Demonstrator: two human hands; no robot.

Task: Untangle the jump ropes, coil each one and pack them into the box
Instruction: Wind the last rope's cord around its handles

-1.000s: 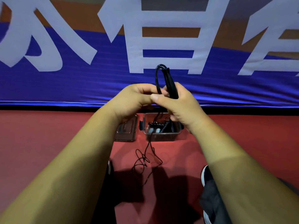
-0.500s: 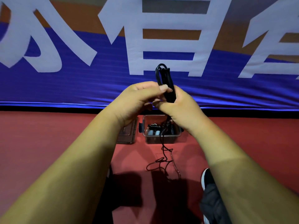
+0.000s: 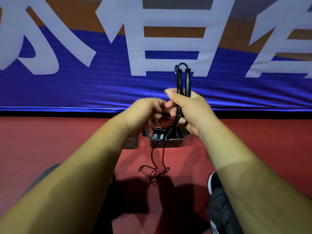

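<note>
The right hand (image 3: 190, 114) is clenched round both handles (image 3: 183, 81) of a black rope, their long axis upright and the cord ends pointing up. The cord (image 3: 163, 154) hangs straight down from that fist, passes in front of the box (image 3: 167, 143) and ends in a loose tangle on the floor. The left hand (image 3: 143, 114), just beside the fist, is blurred, so whether it pinches the cord cannot be told.

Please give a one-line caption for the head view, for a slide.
Right hand grips black jump rope handles; the cord hangs past the box onto the floor.
</note>
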